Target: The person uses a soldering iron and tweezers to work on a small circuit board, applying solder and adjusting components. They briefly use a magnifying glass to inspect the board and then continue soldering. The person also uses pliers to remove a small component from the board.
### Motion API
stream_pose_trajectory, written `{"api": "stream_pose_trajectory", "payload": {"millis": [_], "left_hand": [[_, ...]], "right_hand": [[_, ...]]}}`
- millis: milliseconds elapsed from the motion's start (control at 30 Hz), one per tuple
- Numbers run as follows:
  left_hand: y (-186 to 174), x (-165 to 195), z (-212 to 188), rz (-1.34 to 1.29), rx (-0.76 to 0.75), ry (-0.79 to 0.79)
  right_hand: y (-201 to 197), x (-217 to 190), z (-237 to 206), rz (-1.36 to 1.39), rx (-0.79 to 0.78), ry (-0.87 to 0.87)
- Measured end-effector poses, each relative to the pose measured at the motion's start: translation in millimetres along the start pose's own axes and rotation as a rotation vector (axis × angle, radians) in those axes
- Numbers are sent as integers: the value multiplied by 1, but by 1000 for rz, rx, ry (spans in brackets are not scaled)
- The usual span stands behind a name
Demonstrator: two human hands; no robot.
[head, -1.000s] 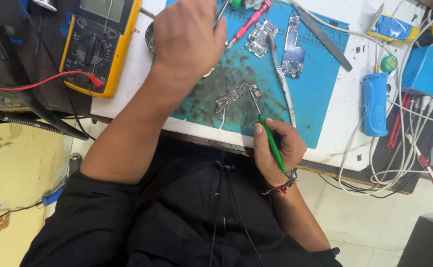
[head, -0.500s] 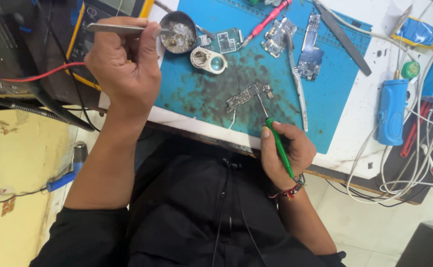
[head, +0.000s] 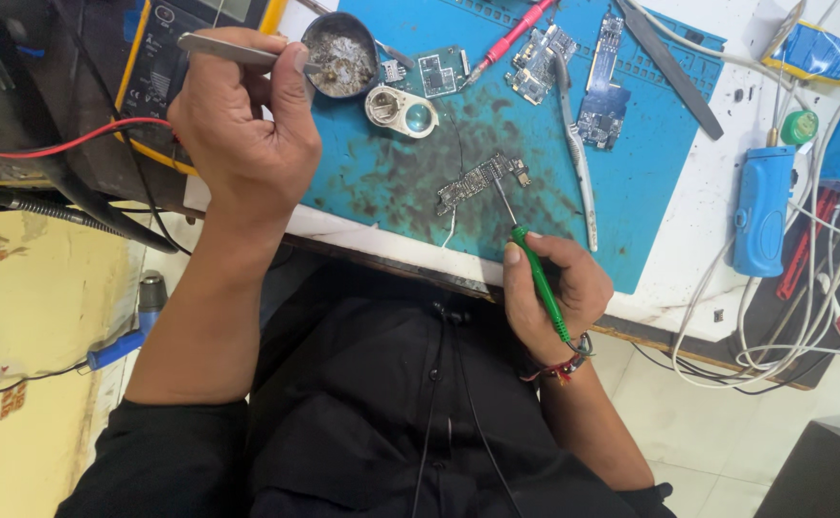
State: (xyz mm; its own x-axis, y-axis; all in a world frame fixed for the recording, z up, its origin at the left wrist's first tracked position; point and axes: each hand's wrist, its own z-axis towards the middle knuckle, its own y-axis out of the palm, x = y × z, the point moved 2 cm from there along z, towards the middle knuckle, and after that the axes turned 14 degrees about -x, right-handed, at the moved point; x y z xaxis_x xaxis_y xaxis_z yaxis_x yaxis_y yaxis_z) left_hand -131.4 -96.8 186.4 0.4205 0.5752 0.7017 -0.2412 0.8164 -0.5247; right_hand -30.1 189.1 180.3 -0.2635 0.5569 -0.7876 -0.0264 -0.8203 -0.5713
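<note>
You are working on a small circuit board [head: 482,182] lying near the middle of the frame on the blue mat [head: 391,192], tilted across a dark, scorched patch. Your right hand [head: 554,293], at lower centre, is closing around a green-handled iron [head: 535,273], pen-style, with its thin metal tip reaching up to touch the board's right end; that low, slanted hold is probably letting your hand brace on the table edge [head: 382,245] for steadiness. Your left hand [head: 243,134], in the upper left of the frame, is pinching a pair of metal tweezers [head: 238,50] between thumb and fingers, their points dipping into a small round tin [head: 340,55] of greyish paste at the top of the mat. Just below the tin a round magnifier [head: 401,107] is sitting, and beside it a green board [head: 436,72]. Further right, more boards [head: 602,96] are lying near a red probe [head: 511,38] and long grey tweezers [head: 578,163]. At the right edge a blue handheld tool [head: 760,206] is resting among white cables [head: 784,326]. A yellow multimeter [head: 156,77] is sitting behind your left hand, within easy view.
</note>
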Motion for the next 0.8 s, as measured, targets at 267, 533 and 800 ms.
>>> {"api": "stream_pose_trajectory", "payload": {"millis": [267, 533, 800], "left_hand": [[4, -4, -2, 29, -9, 10], [7, 1, 0, 7, 45, 33], [8, 13, -2, -241, 28, 55]], "right_hand": [[0, 0, -2, 8, -10, -9], [0, -1, -2, -6, 4, -13], [-3, 1, -6, 5, 19, 19]]}}
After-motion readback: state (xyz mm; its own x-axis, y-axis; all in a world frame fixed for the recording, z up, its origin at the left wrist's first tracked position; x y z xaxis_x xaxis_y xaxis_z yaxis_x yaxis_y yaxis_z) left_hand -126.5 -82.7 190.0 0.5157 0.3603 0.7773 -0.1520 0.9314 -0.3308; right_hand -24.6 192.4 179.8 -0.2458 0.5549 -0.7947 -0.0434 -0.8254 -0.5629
